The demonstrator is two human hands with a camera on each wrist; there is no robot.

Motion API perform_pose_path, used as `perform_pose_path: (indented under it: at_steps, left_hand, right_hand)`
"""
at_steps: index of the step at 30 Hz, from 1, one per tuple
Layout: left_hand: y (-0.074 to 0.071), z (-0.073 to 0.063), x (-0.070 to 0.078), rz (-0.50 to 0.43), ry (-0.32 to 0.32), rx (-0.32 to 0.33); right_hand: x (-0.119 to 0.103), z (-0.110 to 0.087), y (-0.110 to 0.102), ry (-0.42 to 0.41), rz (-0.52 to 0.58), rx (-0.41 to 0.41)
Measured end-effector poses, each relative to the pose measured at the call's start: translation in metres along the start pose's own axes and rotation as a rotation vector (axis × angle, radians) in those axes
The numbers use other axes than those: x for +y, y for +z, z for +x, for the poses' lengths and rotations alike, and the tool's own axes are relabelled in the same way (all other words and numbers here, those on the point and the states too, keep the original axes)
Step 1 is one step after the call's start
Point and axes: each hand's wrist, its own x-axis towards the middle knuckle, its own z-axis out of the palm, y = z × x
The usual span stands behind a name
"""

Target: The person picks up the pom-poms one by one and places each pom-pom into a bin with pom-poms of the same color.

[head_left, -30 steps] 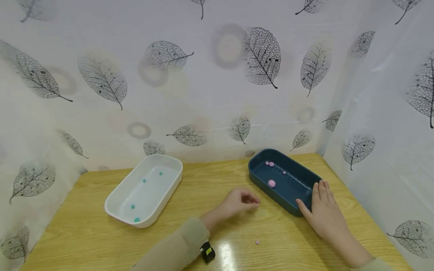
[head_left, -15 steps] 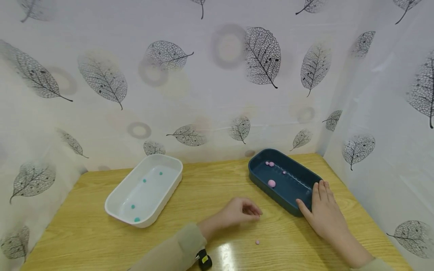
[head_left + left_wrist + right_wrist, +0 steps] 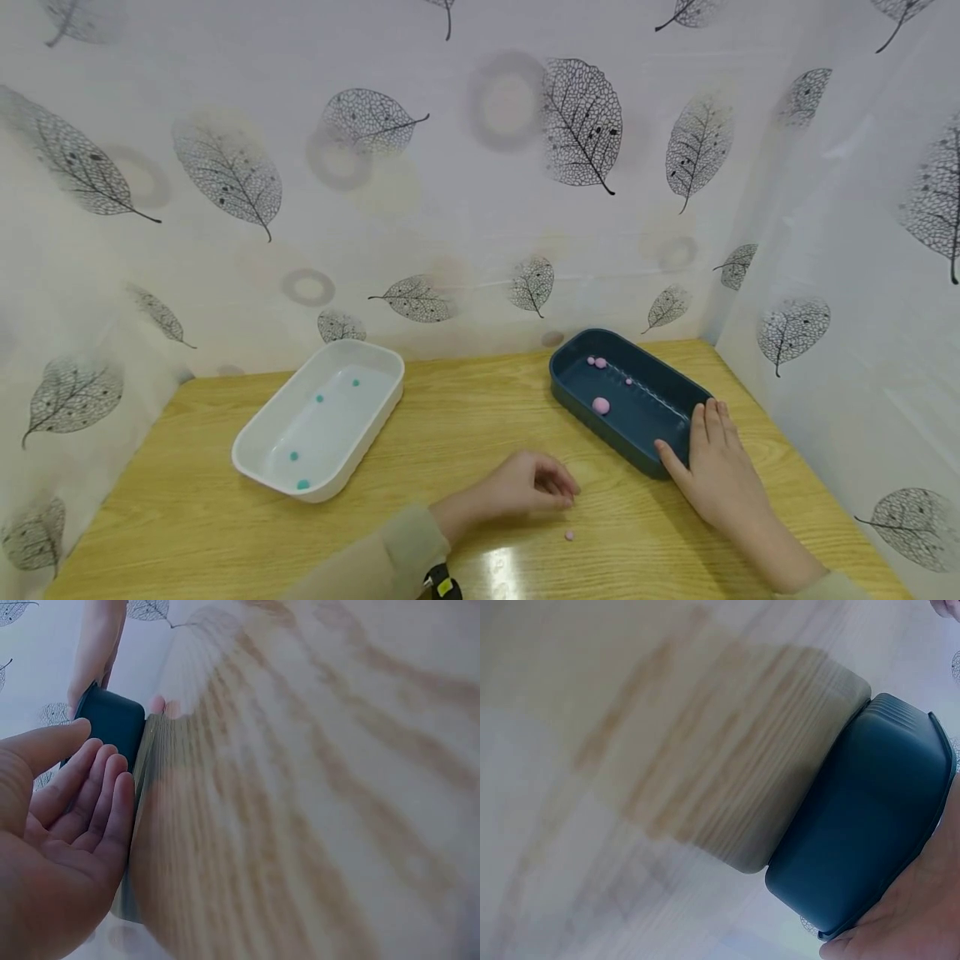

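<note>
My left hand (image 3: pixel 525 486) hovers low over the wooden table with loosely curved fingers and nothing between them. Just in front of it on the tabletop lies a small pink ball (image 3: pixel 568 536), apart from the fingertips. My right hand (image 3: pixel 723 475) rests on the near right end of a dark blue tray (image 3: pixel 637 446), its straight fingers over the rim and the thumb on the near side. Several pink balls, one larger (image 3: pixel 601 406), lie inside that tray. The left wrist view shows the left palm (image 3: pixel 75 855) bare, with the thumb apart from the fingers.
A white tray (image 3: pixel 367 437) with several small teal balls (image 3: pixel 303 484) stands on the left of the wooden table (image 3: pixel 465 408). A leaf-patterned curtain (image 3: pixel 465 208) closes off the back and sides. A black wrist device (image 3: pixel 442 583) hangs at the left cuff.
My left hand has come down and nearer along the table, from beside the dark blue tray to close by the loose pink ball. The right hand and both trays have stayed put.
</note>
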Motion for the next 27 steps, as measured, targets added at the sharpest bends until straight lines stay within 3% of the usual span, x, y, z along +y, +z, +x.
perform_pose_path:
  at_steps: [10,14,20,27]
  left_hand:
    - [0.0,-0.003,0.0,0.126,0.039,-0.104]
    - [0.0,-0.003,0.002,0.26,0.074,-0.141]
    - [0.0,-0.005,0.007,0.518,0.18,-0.198]
    - [0.001,-0.003,0.009,0.648,0.242,-0.222]
  right_hand:
    - [-0.001,0.001,-0.002,0.007,-0.018,-0.022]
    - [0.0,0.001,0.0,0.0,-0.007,-0.004]
    - [-0.001,0.0,-0.001,0.0,-0.009,0.004]
    - [0.0,0.001,0.0,-0.005,-0.01,0.006]
